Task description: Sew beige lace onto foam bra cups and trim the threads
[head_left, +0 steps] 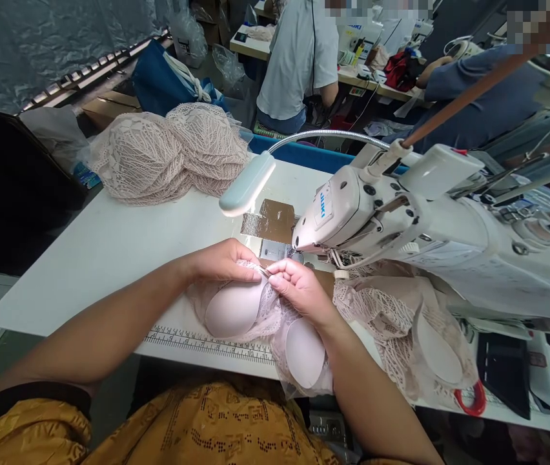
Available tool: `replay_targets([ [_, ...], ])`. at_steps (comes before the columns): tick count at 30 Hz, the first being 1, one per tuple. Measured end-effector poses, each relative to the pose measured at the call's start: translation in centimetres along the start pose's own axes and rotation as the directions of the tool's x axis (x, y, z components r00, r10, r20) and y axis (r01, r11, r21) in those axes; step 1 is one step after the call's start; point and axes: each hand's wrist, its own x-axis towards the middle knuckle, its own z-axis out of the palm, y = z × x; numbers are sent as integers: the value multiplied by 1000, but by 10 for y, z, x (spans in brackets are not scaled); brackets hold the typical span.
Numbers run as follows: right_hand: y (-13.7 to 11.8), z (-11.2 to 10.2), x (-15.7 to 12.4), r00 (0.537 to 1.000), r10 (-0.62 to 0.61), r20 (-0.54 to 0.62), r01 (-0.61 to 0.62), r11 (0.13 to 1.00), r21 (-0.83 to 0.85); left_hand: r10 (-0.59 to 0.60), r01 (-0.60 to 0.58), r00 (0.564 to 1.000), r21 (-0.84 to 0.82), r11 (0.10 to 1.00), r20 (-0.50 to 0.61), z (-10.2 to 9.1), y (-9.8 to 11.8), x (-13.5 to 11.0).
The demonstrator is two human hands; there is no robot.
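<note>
A pale pink lace bra (234, 309) with moulded cups lies at the table's front edge, one cup hanging over the edge. My left hand (224, 261) pinches its upper lace edge between thumb and fingers. Close beside it, my right hand (299, 284) is closed on the same edge, the fingertips of both hands nearly touching. A thin, shiny sliver shows between the fingertips; what it is I cannot make out. Just beyond my hands is the needle area of a white sewing machine (336, 206). More lace bra pieces (386, 310) lie to the right, under the machine arm.
Stacked lace cups (168, 155) stand at the table's back left. A lamp (248, 184) on a bendable neck overhangs the machine bed. Printed ruler markings (207, 343) run along the front edge. Red scissor handles (471, 399) lie at right. Two people sit at tables beyond.
</note>
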Motion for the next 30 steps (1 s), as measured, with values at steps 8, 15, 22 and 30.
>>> replay_targets([
  [8,-9,-12,-11,999,8,-33,-14,982,-188,-32,29,999,-66,997,-41,-6,-10,2],
  [15,-25,-49,-74,980,103,-172,-196,666,-719,-12,9,1000,108,994,19,-14,-11,-4],
  [22,4,-33,-87,970,14,-243,-205,589,-782,63,-18,997,715,699,-36,16,8,-18],
  [30,-31,-13,-62,968,-196,-155,54,770,-636,68,154,980,927,343,-187,-3,43,-86],
])
